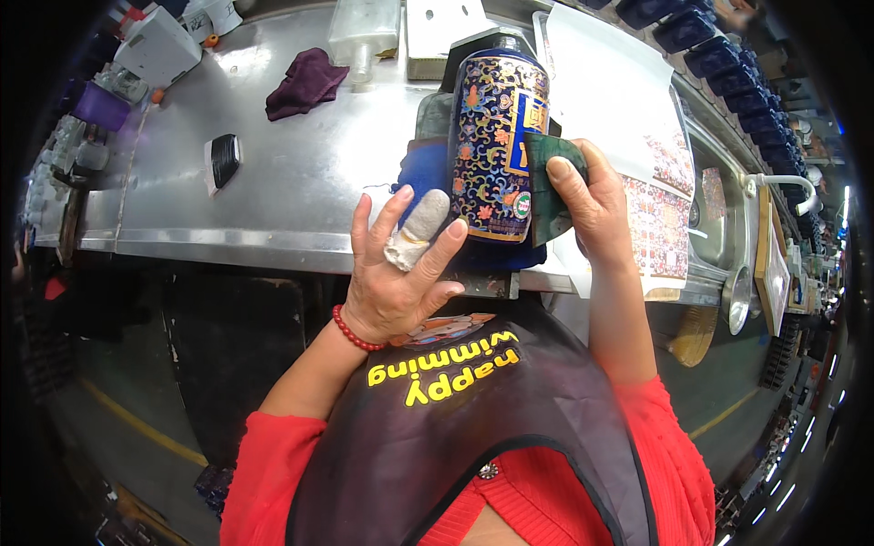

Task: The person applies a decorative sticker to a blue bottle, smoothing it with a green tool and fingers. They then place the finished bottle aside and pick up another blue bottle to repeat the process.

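Observation:
A dark blue bottle point(484, 136) with a colourful floral pattern lies on its side, its neck pointing away from me, on a support mostly hidden beneath it. My right hand point(601, 200) pinches a dark green flat scraper point(550, 196), whose edge meets the bottle's right side by the gold-framed label panel. At the near left of the bottle, my left hand point(396, 278) is open with fingers spread; a fingertip is at or close to the bottle's lower edge. One of its fingers wears a greyish-white finger cot point(424, 218). A blue cloth point(424, 187) lies left of the bottle.
On the metal worktop point(182, 214) lie a crumpled purple cloth point(308, 84) and a small black-and-white piece point(224, 161). A clear plastic container point(364, 32) stands behind. To the right are patterned printed sheets point(657, 227), a sink point(715, 196), a white tap point(792, 182) and a metal ladle point(737, 289).

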Tool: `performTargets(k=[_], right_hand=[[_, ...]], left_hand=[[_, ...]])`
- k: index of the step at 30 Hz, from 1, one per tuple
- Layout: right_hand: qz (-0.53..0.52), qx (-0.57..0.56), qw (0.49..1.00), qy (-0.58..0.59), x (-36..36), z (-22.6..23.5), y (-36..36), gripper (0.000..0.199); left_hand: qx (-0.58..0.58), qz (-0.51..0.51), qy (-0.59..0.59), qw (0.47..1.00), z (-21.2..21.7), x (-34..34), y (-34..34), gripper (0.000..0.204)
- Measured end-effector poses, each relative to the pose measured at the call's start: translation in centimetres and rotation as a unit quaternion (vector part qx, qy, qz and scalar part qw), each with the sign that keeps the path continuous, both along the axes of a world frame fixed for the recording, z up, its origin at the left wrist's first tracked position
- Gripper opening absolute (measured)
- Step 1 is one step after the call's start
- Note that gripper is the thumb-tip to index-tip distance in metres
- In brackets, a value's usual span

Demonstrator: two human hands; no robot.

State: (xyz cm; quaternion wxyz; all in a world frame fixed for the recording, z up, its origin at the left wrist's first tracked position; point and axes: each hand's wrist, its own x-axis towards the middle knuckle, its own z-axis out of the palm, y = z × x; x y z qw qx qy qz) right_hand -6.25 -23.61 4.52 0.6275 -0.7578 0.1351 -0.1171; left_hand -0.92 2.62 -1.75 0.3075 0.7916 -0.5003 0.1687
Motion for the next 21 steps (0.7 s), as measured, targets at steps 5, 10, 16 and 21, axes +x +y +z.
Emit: performTargets(k=[5, 10, 16, 21], right_hand=[[-0.006, -0.049, 0.998, -0.023, -0.1, 0.4, -0.1, 0.03], [0.004, -0.39, 0.896, -0.211, -0.4, 2.1, 0.4, 0.023], [0.239, -0.376, 0.858, -0.257, -4.1, 2.5, 1.4, 0.036], [0.021, -0.249, 0.954, -0.167, -6.0, 0.3, 0.0, 0.034]], left_hand=[[0.013, 0.018, 0.026, 0.999, 0.2, -0.2, 0.6, 0.06], [-0.038, 0.015, 0.048, 0.998, 2.2, 1.0, -0.4, 0.06], [-0.008, 0.009, 0.05, 0.999, 4.1, 2.2, -4.4, 0.092], [0.005, -0.009, 0.017, 1.0, 3.4, 3.2, -4.8, 0.106]])
